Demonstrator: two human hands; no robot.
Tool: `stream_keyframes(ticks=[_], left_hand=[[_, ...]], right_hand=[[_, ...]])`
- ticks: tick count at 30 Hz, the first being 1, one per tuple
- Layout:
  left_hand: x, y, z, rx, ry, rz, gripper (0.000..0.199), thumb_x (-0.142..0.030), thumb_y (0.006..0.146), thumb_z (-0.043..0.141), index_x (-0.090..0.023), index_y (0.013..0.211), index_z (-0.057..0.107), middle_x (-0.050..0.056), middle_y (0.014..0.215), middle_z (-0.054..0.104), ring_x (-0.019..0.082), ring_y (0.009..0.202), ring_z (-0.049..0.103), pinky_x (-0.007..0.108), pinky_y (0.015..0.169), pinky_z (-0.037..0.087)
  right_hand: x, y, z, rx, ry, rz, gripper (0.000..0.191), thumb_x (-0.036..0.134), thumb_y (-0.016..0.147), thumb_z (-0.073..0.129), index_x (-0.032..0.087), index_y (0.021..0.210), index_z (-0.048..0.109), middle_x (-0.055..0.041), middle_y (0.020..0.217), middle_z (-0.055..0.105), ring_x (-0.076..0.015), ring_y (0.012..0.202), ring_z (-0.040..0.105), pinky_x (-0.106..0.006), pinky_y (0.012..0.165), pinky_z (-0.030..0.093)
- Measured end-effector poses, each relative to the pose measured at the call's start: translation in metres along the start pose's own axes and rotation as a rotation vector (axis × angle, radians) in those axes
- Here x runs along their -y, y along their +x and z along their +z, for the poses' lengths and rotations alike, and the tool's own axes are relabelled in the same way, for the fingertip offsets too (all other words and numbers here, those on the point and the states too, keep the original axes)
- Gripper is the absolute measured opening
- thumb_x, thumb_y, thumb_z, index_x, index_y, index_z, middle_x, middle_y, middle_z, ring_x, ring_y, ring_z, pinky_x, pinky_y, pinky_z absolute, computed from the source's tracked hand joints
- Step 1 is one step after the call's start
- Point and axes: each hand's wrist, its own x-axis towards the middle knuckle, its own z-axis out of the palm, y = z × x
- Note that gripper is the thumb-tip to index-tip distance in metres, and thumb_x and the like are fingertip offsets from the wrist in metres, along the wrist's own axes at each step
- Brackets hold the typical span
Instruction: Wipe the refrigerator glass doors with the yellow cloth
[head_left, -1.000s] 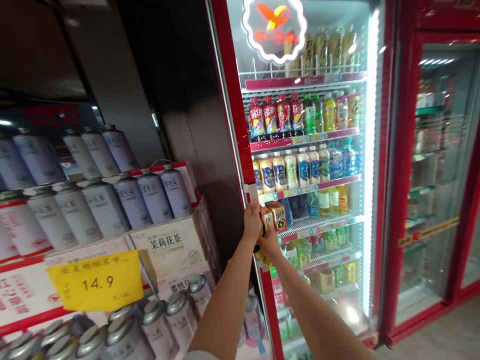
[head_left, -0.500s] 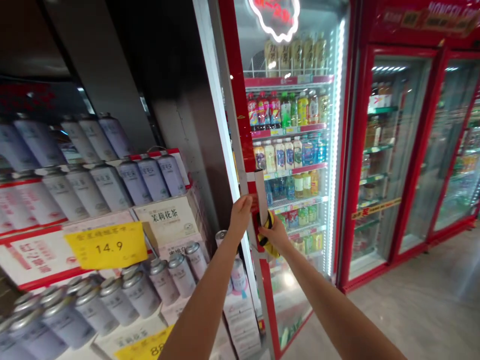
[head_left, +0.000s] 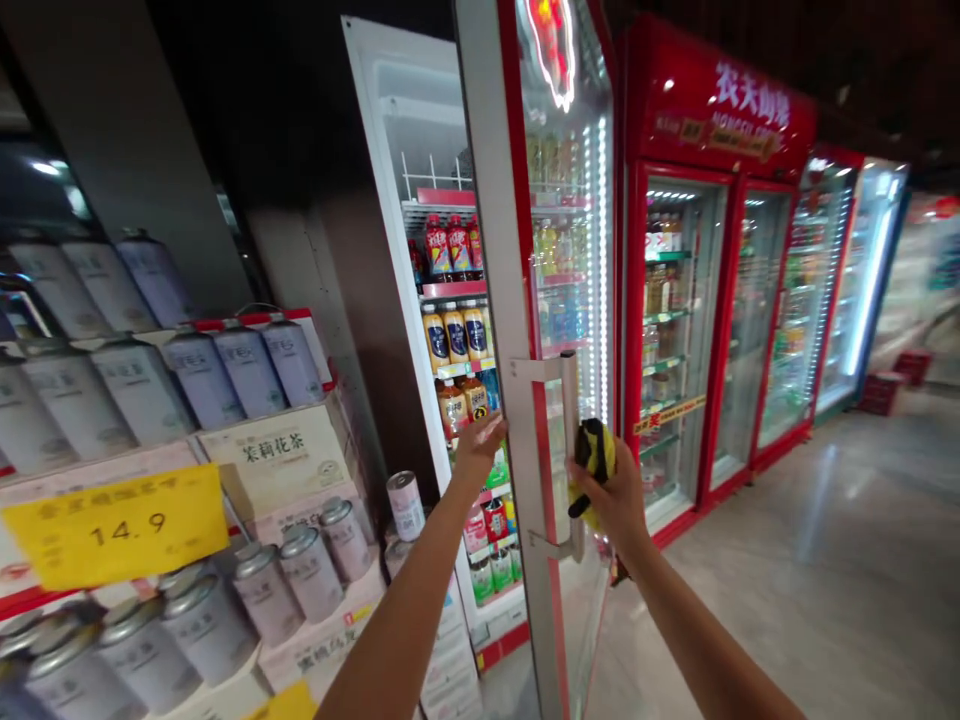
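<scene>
The fridge door (head_left: 493,220) stands open in front of me, its pale edge facing me and its glass turned away to the right. My left hand (head_left: 480,452) is at the left side of that edge, fingertips against it, fingers mostly straight and close together; I cannot tell whether they pinch anything there. My right hand (head_left: 619,490) is on the other side of the door, just right of the long handle (head_left: 571,430), with its fingers curled round a bunched yellow-and-black thing (head_left: 592,460). I cannot tell whether that bundle touches the handle.

Left of the door, the lit fridge (head_left: 371,110) shows its shelves: red bottles (head_left: 450,247) on an upper one, yellow bottles with dark labels (head_left: 454,335) below them, then brown-and-gold bottles (head_left: 462,400), and green cans (head_left: 492,573) near the bottom. At my left, lilac cans (head_left: 241,370) stand on a pale box (head_left: 274,455), with a yellow price sign (head_left: 120,525) reading 14.9 beside it. More red fridges (head_left: 638,330) line up to the right above the shiny floor (head_left: 787,560).
</scene>
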Motion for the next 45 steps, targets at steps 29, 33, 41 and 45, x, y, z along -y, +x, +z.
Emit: stream_keyframes(ticks=[29,33,41,45], left_hand=[[-0.039,0.013,0.128,0.45,-0.047,0.382,0.061,-0.045,0.083,0.072,-0.033,0.141,0.058,0.004,0.107,0.064,0.015,0.08,0.065,0.022,0.053,0.052],[-0.036,0.023,0.128,0.493,0.067,0.558,0.07,-0.049,0.091,0.064,-0.038,0.156,0.04,0.007,0.123,0.062,0.021,0.098,0.068,0.033,0.07,0.062],[-0.097,0.064,0.135,0.478,0.298,1.0,0.068,-0.036,0.106,0.036,-0.033,0.165,0.002,0.008,0.175,0.002,0.026,0.16,0.007,0.052,0.129,0.016],[-0.116,0.083,0.138,0.413,0.338,1.108,0.068,-0.036,0.107,0.031,-0.026,0.165,-0.004,0.012,0.174,-0.004,0.028,0.16,0.0,0.055,0.129,0.011]], right_hand=[[0.193,0.189,-0.069,-0.187,-1.198,-0.979,0.041,0.045,0.099,0.055,0.033,0.137,0.066,-0.0077,0.136,0.062,-0.0309,0.121,0.051,-0.048,0.102,0.043],[0.185,0.195,-0.073,-0.141,-1.146,-1.017,0.036,0.035,0.1,0.053,0.037,0.132,0.069,-0.0047,0.133,0.065,-0.0277,0.12,0.054,-0.047,0.104,0.044],[0.258,0.274,-0.059,-0.23,-1.086,-0.966,0.044,0.032,0.102,0.046,0.027,0.142,0.062,-0.0056,0.151,0.057,-0.0325,0.133,0.047,-0.052,0.112,0.04],[0.228,0.237,-0.06,-0.134,-1.125,-1.037,0.046,0.026,0.101,0.045,0.028,0.145,0.059,-0.0064,0.151,0.056,-0.0305,0.133,0.047,-0.051,0.112,0.041]])
